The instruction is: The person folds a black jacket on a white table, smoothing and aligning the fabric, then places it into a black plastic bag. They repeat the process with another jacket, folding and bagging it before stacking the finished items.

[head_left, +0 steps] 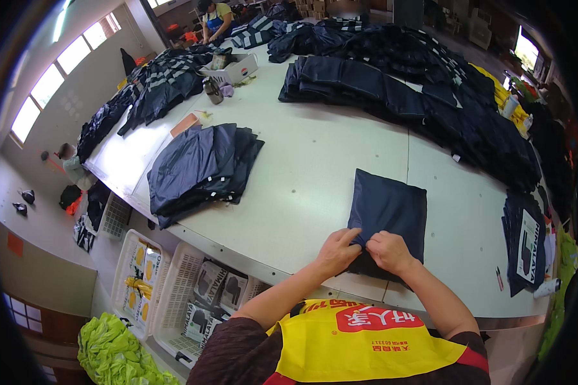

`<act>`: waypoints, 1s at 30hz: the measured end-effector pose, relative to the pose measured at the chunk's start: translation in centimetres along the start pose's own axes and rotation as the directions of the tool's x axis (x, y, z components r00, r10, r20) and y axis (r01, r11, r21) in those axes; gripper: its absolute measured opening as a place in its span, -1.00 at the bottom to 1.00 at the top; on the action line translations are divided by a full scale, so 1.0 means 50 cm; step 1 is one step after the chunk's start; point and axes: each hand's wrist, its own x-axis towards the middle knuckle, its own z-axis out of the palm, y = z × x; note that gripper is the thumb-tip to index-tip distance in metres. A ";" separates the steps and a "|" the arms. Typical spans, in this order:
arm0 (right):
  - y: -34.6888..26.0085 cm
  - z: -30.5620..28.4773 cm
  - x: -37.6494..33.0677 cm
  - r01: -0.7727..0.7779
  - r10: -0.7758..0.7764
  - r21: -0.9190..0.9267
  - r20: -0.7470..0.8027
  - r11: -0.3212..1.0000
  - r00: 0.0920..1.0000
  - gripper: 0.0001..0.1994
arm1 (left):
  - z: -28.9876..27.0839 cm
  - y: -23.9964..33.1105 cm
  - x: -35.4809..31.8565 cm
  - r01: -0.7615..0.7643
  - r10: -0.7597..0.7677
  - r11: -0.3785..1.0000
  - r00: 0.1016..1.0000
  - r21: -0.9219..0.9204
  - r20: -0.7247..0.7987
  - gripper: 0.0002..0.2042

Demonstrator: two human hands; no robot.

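The fingers (356, 239) of the left hand (338, 251) and the right hand (388, 251) are pressed together, pinching the near edge of a folded dark navy garment (389, 208) lying flat at the near side of the white surface (315, 154). The garment appears already folded into a compact rectangle, with only its near edge left to finish. A stack of similar garments (202, 167) lies well apart to the left, a long pile (417, 96) sits beyond, and nothing obstructs the hands.
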 end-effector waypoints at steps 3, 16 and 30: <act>0.000 0.017 -0.038 -0.088 0.099 0.130 -0.080 0.988 0.992 -0.90 | 0.031 -0.018 -0.023 0.037 -0.019 0.974 0.997 -0.222 0.081 -0.90; 0.017 0.022 -0.125 -0.263 0.367 0.332 -0.304 0.906 0.879 -0.90 | 0.074 0.081 0.010 0.172 -0.164 0.976 0.984 -0.131 0.065 -0.67; 0.034 -0.017 -0.190 -0.260 0.389 0.385 -0.310 0.886 0.867 -0.75 | 0.156 0.142 0.033 0.374 -0.376 0.927 0.924 -0.034 -0.073 -0.89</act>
